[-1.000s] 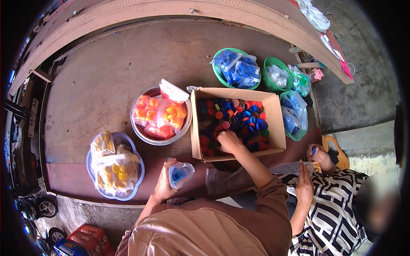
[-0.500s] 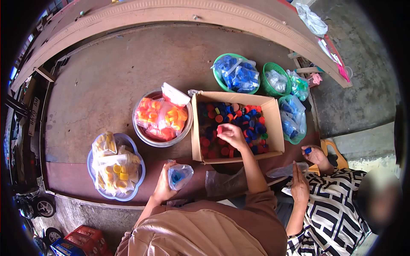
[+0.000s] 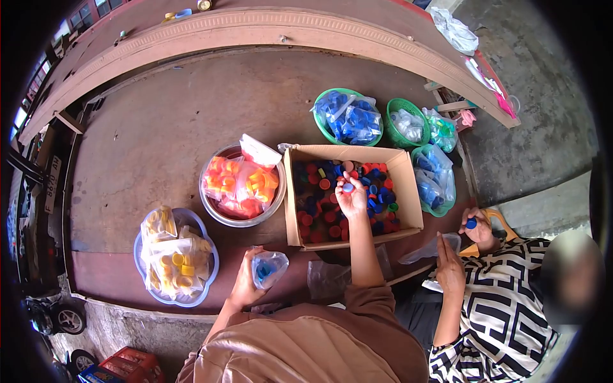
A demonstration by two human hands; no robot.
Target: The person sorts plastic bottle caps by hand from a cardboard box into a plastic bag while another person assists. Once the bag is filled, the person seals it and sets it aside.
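Observation:
My left hand (image 3: 246, 281) is closed around a clear plastic bag (image 3: 276, 263), with a few blue bottle caps (image 3: 263, 270) inside it. Over the cardboard box (image 3: 357, 245), my right hand (image 3: 353, 203) is turned palm up, its fingers curled round a blue bottle cap (image 3: 348, 187). Loose caps (image 3: 377, 201), mostly red and blue with a few other colours, fill the box below that hand. Between my arms, a flat clear bag (image 3: 325, 279) lies at the table's front edge.
Left of the box are a bowl (image 3: 205, 203) of bagged orange and red caps and a lavender basin (image 3: 212, 271) of bagged yellow caps. Green baskets (image 3: 317, 121) (image 3: 391, 127) stand behind. A co-worker's hand (image 3: 479, 228) at right holds a blue cap.
My right hand has turned from palm down to palm up. It held a red cap before; a blue one shows in it now. My left hand keeps the bag in place.

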